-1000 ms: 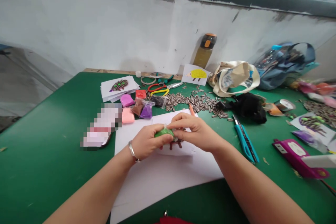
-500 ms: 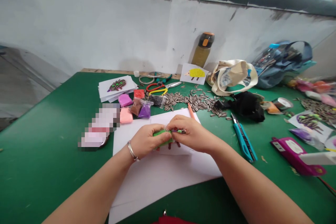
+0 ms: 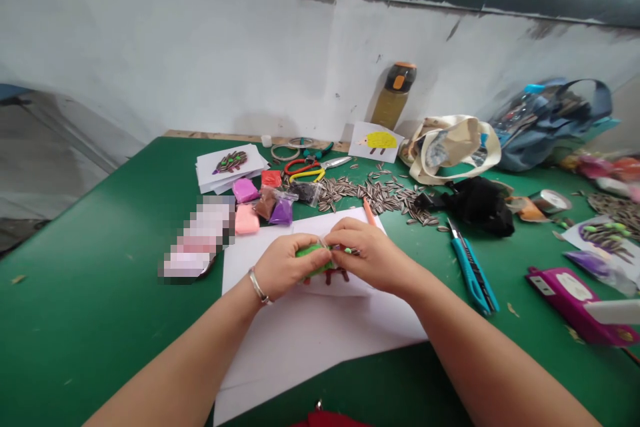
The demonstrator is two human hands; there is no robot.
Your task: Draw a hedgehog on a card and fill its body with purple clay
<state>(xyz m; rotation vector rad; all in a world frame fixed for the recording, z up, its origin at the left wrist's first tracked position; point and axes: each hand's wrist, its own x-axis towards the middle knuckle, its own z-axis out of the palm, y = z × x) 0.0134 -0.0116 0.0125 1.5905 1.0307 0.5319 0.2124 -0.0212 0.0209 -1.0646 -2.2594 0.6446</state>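
My left hand (image 3: 287, 261) is closed round a small clear packet of green clay (image 3: 314, 267), thumb on top. The fingertips of my right hand (image 3: 373, 255) are pinched at the packet's right edge, close against my left thumb. Just below both hands is a white card (image 3: 335, 288) with short brown legs on it; my fingers cover most of its picture. Bits of green and dark seed show beneath my right fingers. Large white paper sheets (image 3: 280, 353) lie under the card.
Sunflower seeds (image 3: 385, 195) are scattered behind the paper. Coloured clay packets (image 3: 246, 219), scissors (image 3: 313, 170) and finished cards (image 3: 233, 167) lie to the left. A teal utility knife (image 3: 473, 273), a black cloth item (image 3: 480, 207) and a magenta device (image 3: 575, 300) are on the right.
The whole view has shifted slightly, so everything appears a little further right. Both hands stay on the green clay packet, with the right fingers moved slightly at its edge.
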